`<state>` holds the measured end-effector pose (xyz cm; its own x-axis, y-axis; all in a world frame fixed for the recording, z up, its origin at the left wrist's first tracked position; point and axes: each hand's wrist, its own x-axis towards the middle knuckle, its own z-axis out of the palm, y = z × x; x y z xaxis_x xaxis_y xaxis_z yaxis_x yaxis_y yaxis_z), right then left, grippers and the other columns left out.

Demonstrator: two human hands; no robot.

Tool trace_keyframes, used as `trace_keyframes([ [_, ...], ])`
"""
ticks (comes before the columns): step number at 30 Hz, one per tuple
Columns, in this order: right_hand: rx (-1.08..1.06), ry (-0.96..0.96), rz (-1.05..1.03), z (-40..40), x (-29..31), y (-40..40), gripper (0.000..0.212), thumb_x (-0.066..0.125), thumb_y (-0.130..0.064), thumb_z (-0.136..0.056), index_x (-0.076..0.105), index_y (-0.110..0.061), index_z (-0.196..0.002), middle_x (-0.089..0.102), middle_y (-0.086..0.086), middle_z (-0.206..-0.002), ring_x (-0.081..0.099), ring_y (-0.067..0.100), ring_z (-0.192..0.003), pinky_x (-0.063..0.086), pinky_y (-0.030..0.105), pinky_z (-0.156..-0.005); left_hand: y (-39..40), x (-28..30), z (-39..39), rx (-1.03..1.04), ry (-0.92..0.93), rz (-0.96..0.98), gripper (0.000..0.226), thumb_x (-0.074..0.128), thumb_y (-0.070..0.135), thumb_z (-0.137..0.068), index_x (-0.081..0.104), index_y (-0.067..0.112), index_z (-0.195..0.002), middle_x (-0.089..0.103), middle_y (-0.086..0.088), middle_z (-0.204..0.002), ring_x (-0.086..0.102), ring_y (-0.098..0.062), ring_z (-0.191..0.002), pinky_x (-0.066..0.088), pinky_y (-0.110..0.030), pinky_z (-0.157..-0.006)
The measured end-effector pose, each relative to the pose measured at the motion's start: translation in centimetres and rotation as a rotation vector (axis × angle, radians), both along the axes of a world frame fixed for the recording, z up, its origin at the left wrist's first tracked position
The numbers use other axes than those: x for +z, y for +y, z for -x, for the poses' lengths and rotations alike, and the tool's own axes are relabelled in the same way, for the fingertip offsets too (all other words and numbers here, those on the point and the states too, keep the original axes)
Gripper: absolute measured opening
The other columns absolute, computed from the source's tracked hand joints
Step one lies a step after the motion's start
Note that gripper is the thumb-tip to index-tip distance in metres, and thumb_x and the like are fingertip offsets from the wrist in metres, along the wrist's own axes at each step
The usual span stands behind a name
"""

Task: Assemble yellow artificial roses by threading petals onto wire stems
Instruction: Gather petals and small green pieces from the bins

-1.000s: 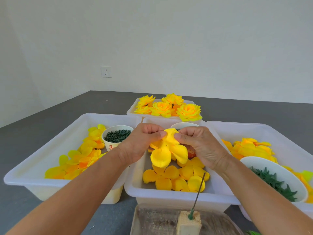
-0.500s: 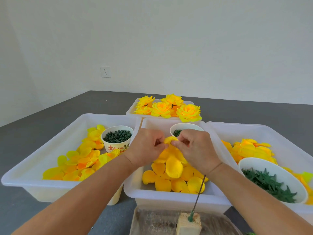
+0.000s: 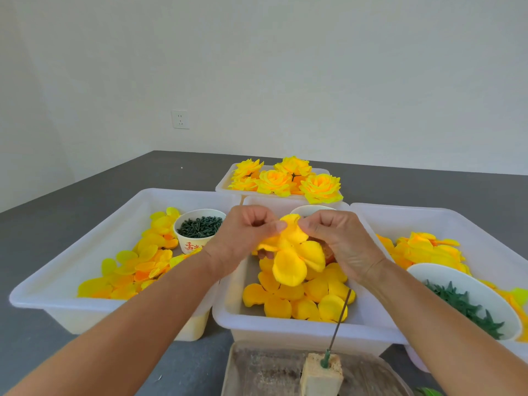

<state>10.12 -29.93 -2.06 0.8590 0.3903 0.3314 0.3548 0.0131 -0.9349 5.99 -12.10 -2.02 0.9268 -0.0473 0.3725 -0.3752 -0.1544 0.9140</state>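
1. Our left hand (image 3: 245, 235) and right hand (image 3: 340, 241) meet above the middle bin (image 3: 285, 328), each pinching the top edge of one yellow petal piece (image 3: 297, 252) between thumb and forefinger; the other fingers curl in and hold nothing else

2. What changes: half a second ago the piece sat bunched low between our hands, close over the loose petals (image 3: 300, 298). Now it hangs higher and opened out, its lobes drooping toward 6 o'clock, clear of the pile, much as it hung a second ago

3. We judge that we are separating or spreading a single layer so its centre can be found. Whether a centre hole shows we cannot tell

4. The wire (image 3: 338, 324) stands at 6 o'clock from the piece, leaning toward 1 o'clock, its foot stuck in a block (image 3: 320, 380) on the near tray (image 3: 257, 372). Nothing is threaded on it yet, so this rose is at its very start

5. Next, in our view, the piece must come down toward 6 o'clock and be centred over the wire tip; the floppy fabric may fold and miss

6. Around: roses (image 3: 285, 178) at 12 o'clock, a cup (image 3: 197, 232) of dark green bits at 10, more petals at 9 and 3, a bowl (image 3: 457, 298) of green parts at 4
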Motion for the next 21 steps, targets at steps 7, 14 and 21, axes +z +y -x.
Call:
trace_keyframes([
  [7, 0.104, 0.071, -0.166, 0.0, 0.3, 0.0, 0.026, 0.07, -0.04, -0.07, 0.073, -0.016, -0.08, 0.072, 0.005, -0.079, 0.068, 0.017, -0.071, 0.053, 0.026, -0.059, -0.6, 0.2, 0.1, -0.27, 0.242, 0.099, 0.041, 0.065, 0.04, -0.069, 0.062, 0.002, -0.085, 0.068, -0.008, -0.068, 0.063, -0.016, -0.054, 0.051, -0.023, -0.047],
  [14, -0.25, -0.139, -0.06, -0.1, 0.1, 0.4, 0.016, 0.077, -0.024, -0.069, 0.067, -0.015, -0.077, 0.067, -0.004, -0.071, 0.059, 0.001, -0.064, 0.049, 0.014, -0.06, -1.1, -0.1, 0.1, 0.029, 0.026, 0.002, 0.027, 0.071, 0.01, -0.075, 0.066, -0.007, -0.094, 0.068, -0.015, -0.079, 0.062, -0.015, -0.064, 0.051, -0.026, -0.055],
  [21, -0.133, -0.07, 0.067, 0.6, 0.4, 0.5, 0.023, 0.068, -0.035, -0.077, 0.073, -0.013, -0.072, 0.06, -0.005, -0.05, 0.049, 0.001, -0.046, 0.04, 0.014, -0.046, -1.3, -0.4, -0.3, 0.202, -0.115, -0.196, 0.013, 0.075, 0.007, -0.075, 0.07, 0.002, -0.086, 0.072, -0.012, -0.085, 0.068, -0.026, -0.083, 0.054, -0.036, -0.077],
])
